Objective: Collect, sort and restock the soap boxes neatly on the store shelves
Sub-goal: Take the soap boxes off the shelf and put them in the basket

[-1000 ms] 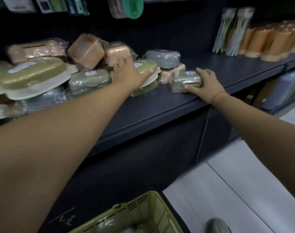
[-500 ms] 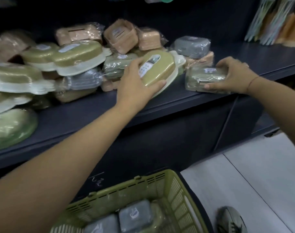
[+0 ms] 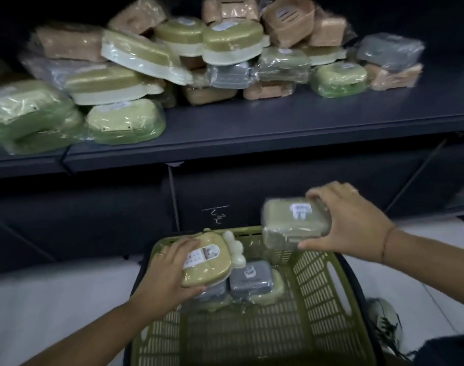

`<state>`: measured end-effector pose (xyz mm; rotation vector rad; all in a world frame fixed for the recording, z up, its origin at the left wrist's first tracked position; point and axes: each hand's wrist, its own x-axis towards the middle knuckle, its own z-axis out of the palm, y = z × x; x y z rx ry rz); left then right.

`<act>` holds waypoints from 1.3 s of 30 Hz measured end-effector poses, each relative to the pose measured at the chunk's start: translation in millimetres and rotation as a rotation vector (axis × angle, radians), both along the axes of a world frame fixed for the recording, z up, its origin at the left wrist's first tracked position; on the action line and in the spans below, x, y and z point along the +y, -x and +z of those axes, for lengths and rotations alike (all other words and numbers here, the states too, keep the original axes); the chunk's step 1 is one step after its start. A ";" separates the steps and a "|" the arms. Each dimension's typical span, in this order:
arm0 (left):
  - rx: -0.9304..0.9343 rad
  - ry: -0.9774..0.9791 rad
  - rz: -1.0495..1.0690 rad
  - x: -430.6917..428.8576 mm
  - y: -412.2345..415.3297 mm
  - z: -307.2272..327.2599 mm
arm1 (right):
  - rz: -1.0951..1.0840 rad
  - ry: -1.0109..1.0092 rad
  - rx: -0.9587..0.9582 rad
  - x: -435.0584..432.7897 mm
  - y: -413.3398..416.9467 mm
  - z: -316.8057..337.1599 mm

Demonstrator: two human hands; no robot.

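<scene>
- Both hands have come down off the shelf [image 3: 278,122] since a moment ago, each bringing its soap box with it, and they are now low over the green basket [image 3: 304,276].
- Left hand [image 3: 167,273]: fingers and thumb curled round an oval soap box [image 3: 207,260], olive-yellow with a cream base and a white label, held tilted at the basket's far left corner.
- Right hand [image 3: 355,220]: gripping a rectangular soap box [image 3: 291,223], pale green under clear wrap, with the thumb below and the fingers over the top. It is held in the air above the basket's far rim, clear of everything inside.
- Inside the basket, a grey soap box [image 3: 250,278] lies against the far wall, just under the oval one, with paler wrapped boxes beside and beneath it.
- Up on the dark shelf, a heap of wrapped soap boxes [image 3: 225,43] is still jumbled: olive ovals, peach, grey and green ones stacked at all angles, pushed towards the back.
- A shoe [image 3: 384,323] shows on the pale floor [image 3: 40,299] just to the right of the basket.
</scene>
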<state>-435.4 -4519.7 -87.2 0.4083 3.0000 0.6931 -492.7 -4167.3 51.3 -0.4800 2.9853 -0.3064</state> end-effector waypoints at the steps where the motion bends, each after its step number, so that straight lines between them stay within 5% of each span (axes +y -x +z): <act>1: -0.033 0.031 0.033 -4.7 0.3 -14.8 | 0.003 -0.042 -0.087 -4.8 -4.3 -18.6; 6: -0.069 0.220 0.025 -7.2 -5.4 -83.9 | -0.051 -0.138 -0.280 -22.8 -4.9 -112.2; 14: -0.127 0.397 0.114 7.6 -8.2 -111.7 | -0.211 0.044 -0.306 -72.7 -14.9 -210.5; 17: -0.112 0.398 0.088 3.6 -5.2 -122.9 | -0.345 0.197 -0.341 -75.5 -17.8 -225.6; 22: -0.160 0.343 0.109 2.7 -5.3 -134.6 | -0.521 0.736 -0.544 -61.2 -24.8 -247.6; 25: -0.170 0.309 0.108 2.9 -6.8 -136.0 | -0.571 0.832 -0.576 -63.2 -23.1 -260.7; 31: -0.219 0.289 0.093 5.8 -7.8 -121.6 | -0.562 0.724 -0.552 -70.9 -18.1 -253.7; 39: -0.212 0.249 -0.003 28.0 13.0 -40.4 | -0.278 0.199 -0.575 -58.1 7.9 -168.6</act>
